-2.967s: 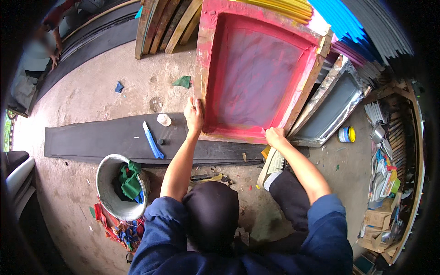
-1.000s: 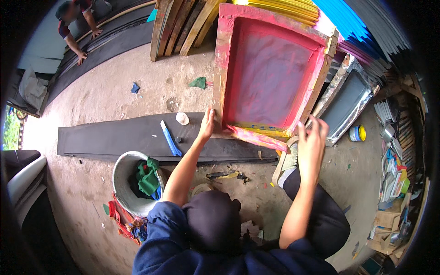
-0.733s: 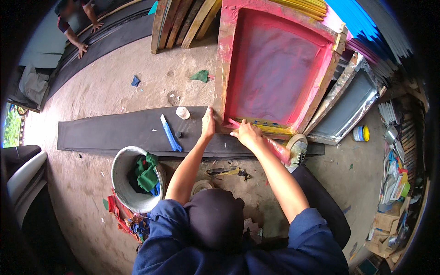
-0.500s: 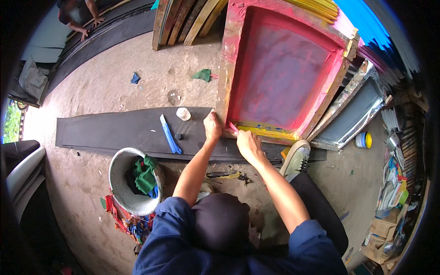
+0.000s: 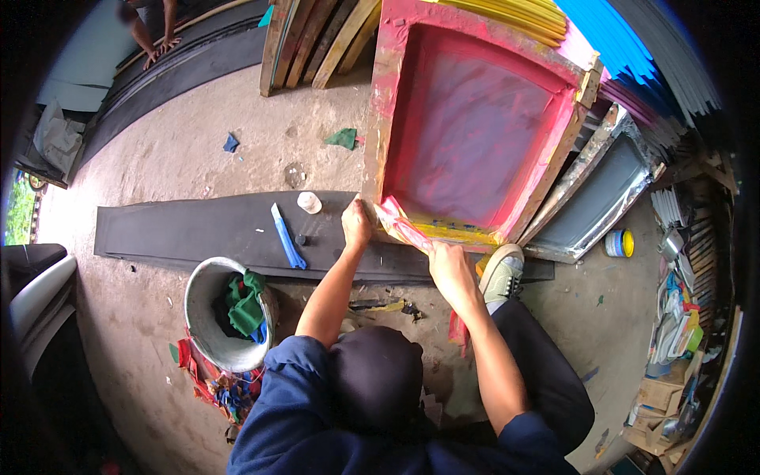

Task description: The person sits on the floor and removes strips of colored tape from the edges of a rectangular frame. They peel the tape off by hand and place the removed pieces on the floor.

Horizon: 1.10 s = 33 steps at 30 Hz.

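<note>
Tape (image 5: 404,226), one pink strip, ran from the seven-o'clock corner of one red-framed screen (image 5: 473,127), gripped by the left hand (image 5: 356,224), to the pinching right hand (image 5: 453,271). It had since shifted toward four o'clock.

a stained, grey-brown concrete floor (image 5: 174,170), dotted with small bits, carries the things. across it lies a long black sheet (image 5: 182,229). on the sheet are a blue cutter (image 5: 288,241), a small dark cap (image 5: 301,239) just beside it and a whitish tub (image 5: 309,203); the lower edge of a pink-smeared framed screen (image 5: 467,134) comes down at its right part. directly on the floor: a grey bucket (image 5: 195,328), coloured scraps (image 5: 232,392) heaped beside it, a green scrap (image 5: 341,138), a blue scrap (image 5: 230,142) and a blue-and-yellow tin (image 5: 619,243).
</note>
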Tool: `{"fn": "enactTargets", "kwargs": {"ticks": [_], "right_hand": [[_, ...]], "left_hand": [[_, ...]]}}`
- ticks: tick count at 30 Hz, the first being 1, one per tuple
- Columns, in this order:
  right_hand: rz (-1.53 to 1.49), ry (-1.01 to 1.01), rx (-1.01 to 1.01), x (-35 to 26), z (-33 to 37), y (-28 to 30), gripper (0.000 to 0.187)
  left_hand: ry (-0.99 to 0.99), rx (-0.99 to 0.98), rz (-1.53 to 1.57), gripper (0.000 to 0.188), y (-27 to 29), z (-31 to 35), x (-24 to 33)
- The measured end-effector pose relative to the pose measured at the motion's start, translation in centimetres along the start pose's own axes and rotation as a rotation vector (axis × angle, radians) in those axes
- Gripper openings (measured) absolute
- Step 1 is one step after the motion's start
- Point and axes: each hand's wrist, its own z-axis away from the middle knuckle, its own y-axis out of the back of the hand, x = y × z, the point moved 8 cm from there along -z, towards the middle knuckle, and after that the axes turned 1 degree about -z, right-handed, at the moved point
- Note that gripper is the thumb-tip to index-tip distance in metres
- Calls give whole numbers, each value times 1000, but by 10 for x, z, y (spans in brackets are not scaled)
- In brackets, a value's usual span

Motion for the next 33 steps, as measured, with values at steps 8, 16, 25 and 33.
{"fn": "enactTargets", "kwargs": {"ticks": [8,16,25,33], "right_hand": [[-38,-46,75,14,20,59,22],[-271,-167,232,67,10,90,36],[-212,-216,717,61,-17,161,38],[637,144,87,-89,-82,38,72]], "left_hand": [[84,-58,-133,49,11,3,1],[38,-314,-198,53,10,4,25],[-106,-395,143,35,14,-31,42],[-160,-234,338,38,17,-76,99]]}}
